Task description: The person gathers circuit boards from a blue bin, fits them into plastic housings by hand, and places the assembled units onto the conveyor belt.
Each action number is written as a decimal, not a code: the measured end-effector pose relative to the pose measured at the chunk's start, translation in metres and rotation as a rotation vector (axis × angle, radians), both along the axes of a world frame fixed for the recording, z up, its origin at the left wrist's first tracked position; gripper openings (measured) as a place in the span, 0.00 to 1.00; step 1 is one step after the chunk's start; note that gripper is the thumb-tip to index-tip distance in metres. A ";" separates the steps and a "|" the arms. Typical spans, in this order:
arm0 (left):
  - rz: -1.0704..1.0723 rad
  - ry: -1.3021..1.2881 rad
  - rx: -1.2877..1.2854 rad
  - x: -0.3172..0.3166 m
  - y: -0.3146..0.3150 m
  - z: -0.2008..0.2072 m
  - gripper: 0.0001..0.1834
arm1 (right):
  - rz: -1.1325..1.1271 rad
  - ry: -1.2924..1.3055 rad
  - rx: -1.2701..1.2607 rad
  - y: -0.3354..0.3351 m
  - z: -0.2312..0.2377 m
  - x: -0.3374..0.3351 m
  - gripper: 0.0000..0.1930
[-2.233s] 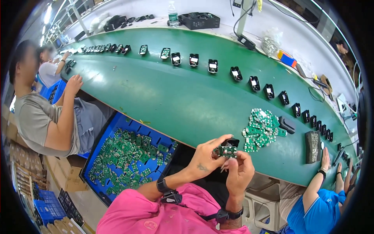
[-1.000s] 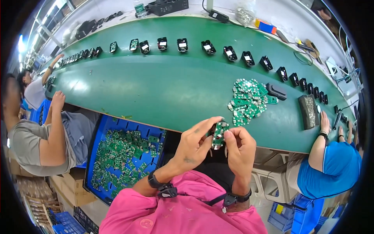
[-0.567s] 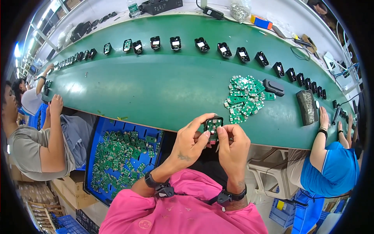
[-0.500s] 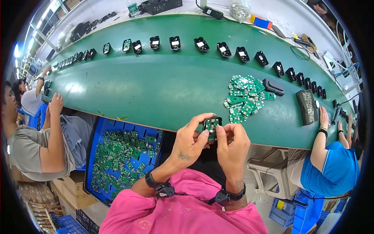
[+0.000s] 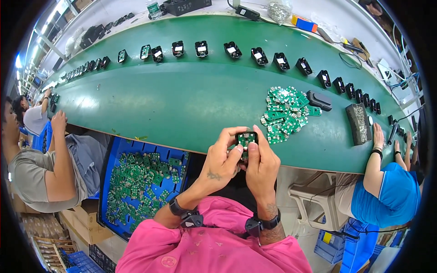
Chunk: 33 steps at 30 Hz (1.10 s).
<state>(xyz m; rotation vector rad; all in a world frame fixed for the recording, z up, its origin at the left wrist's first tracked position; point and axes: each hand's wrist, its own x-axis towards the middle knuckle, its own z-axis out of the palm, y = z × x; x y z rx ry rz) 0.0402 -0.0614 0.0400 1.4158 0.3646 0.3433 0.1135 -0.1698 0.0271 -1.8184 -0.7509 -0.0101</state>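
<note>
Between both hands, just over the table's near edge, is a small black plastic housing (image 5: 237, 136) with a green circuit board (image 5: 247, 138) inside it. My left hand (image 5: 220, 157) grips the housing from the left, its thumb resting on the board. From the right, my right hand (image 5: 261, 159) wraps the other side, its thumb also pressed on the board. The fingers beneath are partly hidden. A heap of green circuit boards (image 5: 287, 111) lies on the table ahead and to the right, beside a dark closed case (image 5: 319, 100).
A curved row of black housings (image 5: 232, 50) runs along the green table (image 5: 182, 100). At my left a blue bin (image 5: 150, 145) holds many circuit boards. A dark, speckled block (image 5: 358, 123) stands at right. Co-workers sit on both sides; a plastic stool (image 5: 314, 200) is at right.
My right hand has moved left and closed further round the housing, its thumb now on the board. The row of housings has shifted slightly left. A left-hand co-worker's hand has moved left.
</note>
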 end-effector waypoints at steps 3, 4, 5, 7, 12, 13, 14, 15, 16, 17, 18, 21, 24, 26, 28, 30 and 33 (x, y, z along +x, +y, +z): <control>0.006 -0.021 0.095 0.001 0.003 -0.008 0.20 | -0.014 -0.061 0.033 0.003 -0.007 0.002 0.18; 0.008 -0.022 0.095 0.001 0.002 -0.007 0.20 | -0.012 -0.054 0.034 0.003 -0.008 0.003 0.18; 0.024 -0.011 0.173 0.000 0.000 -0.005 0.20 | -0.006 -0.055 0.035 0.005 -0.006 0.001 0.18; 0.054 -0.002 0.254 -0.001 -0.002 -0.006 0.21 | 0.000 0.127 0.031 0.008 0.001 -0.003 0.18; 0.163 -0.136 0.526 -0.008 -0.011 0.001 0.23 | 0.023 0.107 0.151 0.002 0.007 -0.008 0.21; 0.157 -0.172 0.548 -0.011 -0.012 0.004 0.23 | 0.011 0.085 0.171 -0.001 0.012 -0.012 0.20; 0.152 -0.195 0.577 -0.014 -0.015 0.009 0.23 | 0.007 0.061 0.220 -0.002 0.008 -0.015 0.19; 0.182 -0.221 0.586 -0.016 -0.018 0.004 0.23 | 0.001 0.038 0.270 -0.001 0.002 -0.016 0.19; 0.234 -0.238 0.654 -0.013 -0.015 0.000 0.23 | 0.027 0.078 0.296 0.003 -0.002 -0.016 0.18; 0.280 -0.244 0.718 -0.013 -0.011 -0.004 0.23 | 0.048 0.076 0.300 0.011 -0.003 -0.012 0.18; 0.235 -0.162 0.660 -0.009 0.001 -0.009 0.23 | 0.061 0.108 0.200 0.022 -0.004 -0.004 0.18; 0.127 -0.042 0.382 0.000 0.050 -0.019 0.22 | 0.111 0.216 -0.030 0.053 -0.012 0.010 0.20; 0.250 -0.026 0.413 -0.003 0.119 -0.024 0.19 | 0.067 0.031 -0.180 0.065 -0.016 0.010 0.21; 0.397 0.067 0.568 -0.001 0.201 -0.020 0.14 | 0.017 -0.074 -0.182 0.061 -0.037 0.014 0.19; 0.648 0.092 0.802 -0.004 0.304 -0.026 0.13 | 0.002 -0.190 -0.172 0.065 -0.043 0.010 0.15; 0.958 0.158 0.854 -0.016 0.412 -0.044 0.12 | 0.048 -0.262 -0.192 0.075 -0.041 0.005 0.14; 1.003 0.306 0.808 0.023 0.469 -0.031 0.12 | 0.028 -0.348 -0.270 0.075 -0.037 0.009 0.11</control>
